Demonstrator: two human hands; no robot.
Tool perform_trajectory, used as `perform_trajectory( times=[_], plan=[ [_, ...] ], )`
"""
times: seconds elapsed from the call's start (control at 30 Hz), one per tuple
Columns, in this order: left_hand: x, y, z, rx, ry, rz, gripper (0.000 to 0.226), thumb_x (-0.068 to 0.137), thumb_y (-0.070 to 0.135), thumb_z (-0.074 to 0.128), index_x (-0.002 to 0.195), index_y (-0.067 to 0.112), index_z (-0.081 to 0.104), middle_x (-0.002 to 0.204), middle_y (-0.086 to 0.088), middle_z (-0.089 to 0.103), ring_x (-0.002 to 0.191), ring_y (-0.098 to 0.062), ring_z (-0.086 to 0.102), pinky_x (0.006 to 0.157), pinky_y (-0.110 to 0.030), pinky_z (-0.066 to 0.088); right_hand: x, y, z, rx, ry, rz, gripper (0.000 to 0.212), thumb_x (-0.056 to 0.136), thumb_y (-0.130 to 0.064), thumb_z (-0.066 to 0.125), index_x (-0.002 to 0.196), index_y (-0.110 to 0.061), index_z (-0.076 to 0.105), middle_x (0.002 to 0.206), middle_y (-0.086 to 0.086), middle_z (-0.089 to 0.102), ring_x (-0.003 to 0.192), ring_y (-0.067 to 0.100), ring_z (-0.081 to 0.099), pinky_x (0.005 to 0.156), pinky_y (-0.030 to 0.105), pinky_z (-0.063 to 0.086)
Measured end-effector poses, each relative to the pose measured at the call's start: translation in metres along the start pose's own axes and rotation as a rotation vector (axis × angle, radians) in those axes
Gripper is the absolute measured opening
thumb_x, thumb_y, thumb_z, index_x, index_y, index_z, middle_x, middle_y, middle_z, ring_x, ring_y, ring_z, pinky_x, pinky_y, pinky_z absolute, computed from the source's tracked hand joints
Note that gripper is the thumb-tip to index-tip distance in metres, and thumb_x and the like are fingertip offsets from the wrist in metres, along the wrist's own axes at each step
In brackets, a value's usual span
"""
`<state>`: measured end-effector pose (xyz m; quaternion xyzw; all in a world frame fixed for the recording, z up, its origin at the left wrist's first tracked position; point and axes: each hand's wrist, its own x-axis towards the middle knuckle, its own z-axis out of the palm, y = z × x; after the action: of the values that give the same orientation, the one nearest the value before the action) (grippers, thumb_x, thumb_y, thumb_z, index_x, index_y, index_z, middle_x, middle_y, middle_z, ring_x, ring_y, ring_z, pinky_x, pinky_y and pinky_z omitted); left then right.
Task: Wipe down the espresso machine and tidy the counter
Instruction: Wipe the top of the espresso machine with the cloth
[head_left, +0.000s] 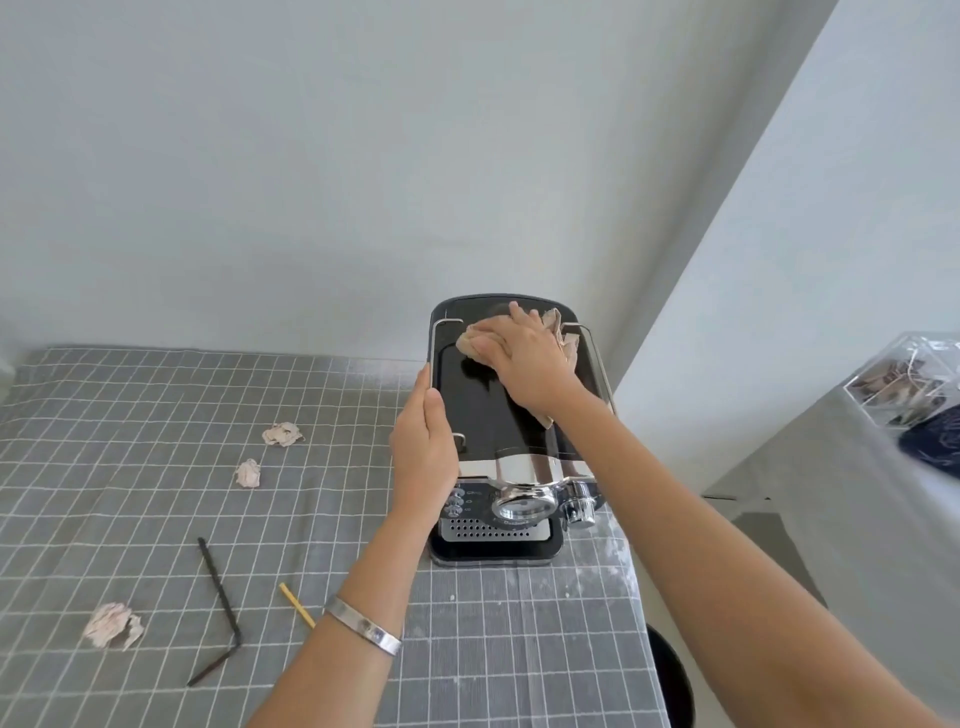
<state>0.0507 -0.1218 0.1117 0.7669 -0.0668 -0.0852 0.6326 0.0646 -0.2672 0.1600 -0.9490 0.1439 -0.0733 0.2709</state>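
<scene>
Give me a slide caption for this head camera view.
Right hand wipes the espresso machine's top with a cloth while left hand steadies its side.

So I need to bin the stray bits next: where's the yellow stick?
The yellow stick lies on the checked cloth in the lower middle of the head view, between the bent black rod and the left forearm's silver bracelet.
</scene>
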Motion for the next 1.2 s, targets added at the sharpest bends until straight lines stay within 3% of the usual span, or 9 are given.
perform_trajectory(
  times=[0.1,0.2,0.33,0.53,0.67,0.8,0.93,1.1,1.2],
  plan=[
    [-0.004,0.006,-0.003,0.006,-0.010,0.052,0.045,0.101,0.031,0.026,0.145,0.021,0.036,0.148,-0.003,0.043,0.136,-0.013,0.038,0.115,-0.038,0.030,-0.048,-0.001,0.005,0.016,-0.035,-0.039,0.038,0.101,-0.037,0.036,0.134,-0.027,0.051,0.159,0.018,0.020,0.148,0.040,0.003,0.119,0.049,0.003],
    [-0.003,0.005,-0.003,0.008,-0.010,0.071,0.044,0.103,0.025,0.026,0.146,0.017,0.034,0.150,0.005,0.038,0.137,-0.003,0.031,0.114,-0.022,0.023,-0.083,0.003,0.005,0.057,-0.112,-0.114,0.038,0.098,-0.046,0.037,0.129,-0.032,0.054,0.159,0.012,0.024,0.150,0.034,-0.004,0.120,0.050,-0.001],
    [0.000,0.002,-0.001,0.016,0.005,0.061,0.044,0.103,0.025,0.027,0.146,0.020,0.034,0.149,0.006,0.039,0.137,-0.004,0.033,0.110,-0.019,0.023,-0.059,-0.001,-0.004,0.016,-0.090,-0.057,0.034,0.101,-0.036,0.041,0.130,-0.027,0.055,0.161,0.011,0.017,0.149,0.035,-0.005,0.118,0.049,-0.001],
    [0.000,0.003,0.001,0.036,0.010,0.070,0.045,0.103,0.027,0.025,0.146,0.021,0.033,0.149,0.008,0.039,0.135,-0.003,0.035,0.111,-0.021,0.027,0.013,0.006,-0.003,0.045,0.006,0.033,0.038,0.101,-0.034,0.039,0.133,-0.019,0.053,0.157,0.018,0.027,0.148,0.038,0.012,0.118,0.045,0.007],
    [0.000,0.002,0.000,0.034,0.015,0.085,0.044,0.103,0.026,0.025,0.146,0.022,0.034,0.149,0.009,0.039,0.130,0.004,0.034,0.109,-0.018,0.026,-0.027,-0.003,-0.005,0.077,0.052,-0.003,0.038,0.102,-0.032,0.037,0.134,-0.015,0.051,0.154,0.017,0.030,0.145,0.032,0.020,0.116,0.035,0.008],
    [0.000,0.002,0.000,0.019,0.021,0.106,0.044,0.103,0.025,0.026,0.145,0.020,0.035,0.150,0.006,0.039,0.138,-0.003,0.032,0.116,-0.027,0.024,-0.082,-0.005,0.001,0.093,-0.014,0.010,0.040,0.102,-0.033,0.036,0.140,-0.022,0.041,0.159,0.016,0.017,0.149,0.035,0.007,0.118,0.043,0.008],
    [-0.001,0.004,0.001,0.041,0.019,0.100,0.044,0.103,0.024,0.027,0.146,0.018,0.034,0.150,0.006,0.037,0.138,-0.004,0.031,0.113,-0.021,0.023,-0.066,-0.010,-0.001,0.026,-0.027,0.052,0.043,0.104,-0.033,0.031,0.146,-0.033,0.032,0.160,0.021,0.010,0.147,0.042,0.001,0.117,0.050,0.005],
    [-0.001,0.005,0.003,0.056,0.020,0.085,0.043,0.103,0.024,0.026,0.145,0.020,0.034,0.148,0.007,0.039,0.128,0.003,0.034,0.098,-0.006,0.024,0.001,0.004,-0.003,0.046,-0.011,0.074,0.041,0.104,-0.033,0.028,0.142,-0.033,0.042,0.158,0.022,0.018,0.146,0.043,0.008,0.117,0.050,0.000],
    [-0.003,0.007,0.001,0.035,0.008,0.084,0.044,0.103,0.023,0.026,0.146,0.020,0.034,0.140,0.010,0.047,0.128,0.003,0.041,0.089,0.004,0.025,-0.005,0.003,-0.001,0.034,0.004,0.041,0.039,0.104,-0.031,0.030,0.138,-0.028,0.049,0.158,0.021,0.020,0.146,0.042,0.009,0.118,0.049,-0.001]
  ],
)
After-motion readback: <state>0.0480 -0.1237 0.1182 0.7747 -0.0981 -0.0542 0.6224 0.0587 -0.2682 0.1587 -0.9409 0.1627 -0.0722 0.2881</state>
